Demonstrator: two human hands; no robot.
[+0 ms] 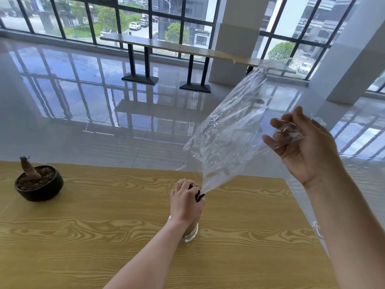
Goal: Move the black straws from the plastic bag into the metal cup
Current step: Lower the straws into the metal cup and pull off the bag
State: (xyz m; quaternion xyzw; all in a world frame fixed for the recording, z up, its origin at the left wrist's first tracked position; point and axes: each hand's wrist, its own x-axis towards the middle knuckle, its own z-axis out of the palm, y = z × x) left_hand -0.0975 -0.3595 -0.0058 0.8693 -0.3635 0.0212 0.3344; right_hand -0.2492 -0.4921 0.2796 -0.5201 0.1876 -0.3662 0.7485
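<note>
Black straws (198,196) show only as dark tips between the fingers (183,187) of the left hand (185,202), directly above the metal cup (190,232), which stands on the desk (104,226) and is largely hidden behind that hand and wrist. In the head view, the only view supplied, the left hand is curled closed around the straw bundle at the narrow lower end of the plastic bag (229,130); how many straws it holds cannot be told. The right hand (304,144) is raised well up and to the right, its fingers pinched shut on the bag's other end, so the clear film stretches taut on a diagonal from the cup up to that hand. The bag body looks empty of straws along its visible length, though glare on the film leaves this uncertain. The bundle's long axis appears roughly upright, in line with the cup, but most of its length is concealed. The left hand is the nearer to both straws and cup; the right touches film only. Judgement: the straws are at or already entering the cup mouth, and the coming move turns on drawing the bag up and rightward, away along that diagonal, while the left hand steadies the bundle. A potted plant (38,181) sits well apart at the desk's left.
</note>
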